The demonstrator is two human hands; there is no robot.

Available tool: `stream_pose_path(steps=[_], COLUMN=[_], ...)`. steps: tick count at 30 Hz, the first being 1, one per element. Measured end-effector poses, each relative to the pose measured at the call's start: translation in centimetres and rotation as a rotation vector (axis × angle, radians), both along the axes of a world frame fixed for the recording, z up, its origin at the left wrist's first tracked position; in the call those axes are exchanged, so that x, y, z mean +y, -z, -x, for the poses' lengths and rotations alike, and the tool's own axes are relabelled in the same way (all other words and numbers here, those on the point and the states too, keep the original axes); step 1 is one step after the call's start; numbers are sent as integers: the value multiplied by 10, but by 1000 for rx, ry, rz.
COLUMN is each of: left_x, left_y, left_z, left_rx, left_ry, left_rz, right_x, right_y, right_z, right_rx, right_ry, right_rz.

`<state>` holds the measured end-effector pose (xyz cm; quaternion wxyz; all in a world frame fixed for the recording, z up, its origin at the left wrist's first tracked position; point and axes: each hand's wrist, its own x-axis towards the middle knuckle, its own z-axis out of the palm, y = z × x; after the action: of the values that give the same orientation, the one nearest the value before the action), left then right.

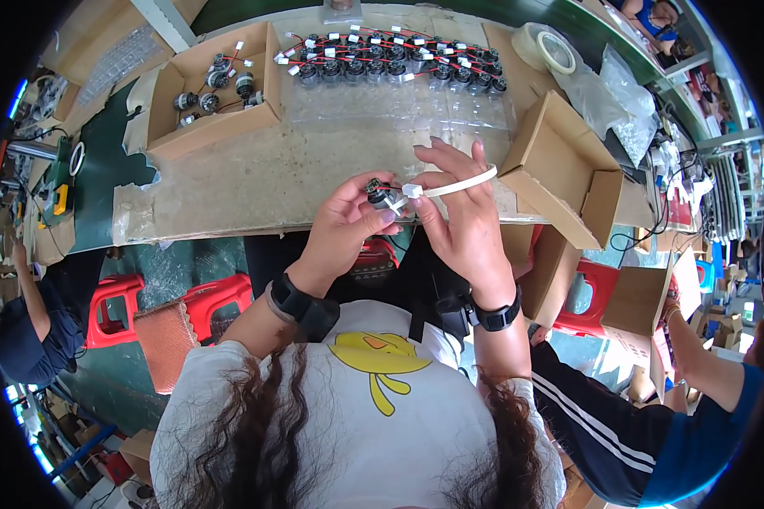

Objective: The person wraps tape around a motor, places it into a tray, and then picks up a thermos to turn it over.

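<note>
My left hand (pixel 348 222) is closed around a small black and silver motor (pixel 377 194) with red and black wires, held just above the table's near edge. My right hand (pixel 465 222) pinches between thumb and index finger near the motor's white plug (pixel 412 191). A curved white strip (pixel 467 183) runs from there across the right fingers, its far end bending upward. The other right fingers are raised and spread. Where the strip meets the plug is partly hidden by the fingertips.
An open cardboard box (pixel 267 120) at the back left holds several motors. Rows of wired motors stand in a clear plastic tray (pixel 475 112) at the back. An empty cardboard tray (pixel 542 159) and tape rolls (pixel 557 53) are on the right. Co-workers sit on both sides.
</note>
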<state>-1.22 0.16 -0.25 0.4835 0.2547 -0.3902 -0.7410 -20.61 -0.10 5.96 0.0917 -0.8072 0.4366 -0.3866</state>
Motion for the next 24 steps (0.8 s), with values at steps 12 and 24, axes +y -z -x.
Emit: stream_pose_path(steps=[12, 24], left_x=[2, 3], left_y=[1, -3], left_z=[-5, -3], left_rx=[-45, 5], left_ry=[-29, -13], left_rz=[-16, -5], right_x=[1, 1], right_y=[-7, -3], right_z=[2, -7], right_rx=[116, 106], right_ry=[14, 84], right_rz=[17, 65])
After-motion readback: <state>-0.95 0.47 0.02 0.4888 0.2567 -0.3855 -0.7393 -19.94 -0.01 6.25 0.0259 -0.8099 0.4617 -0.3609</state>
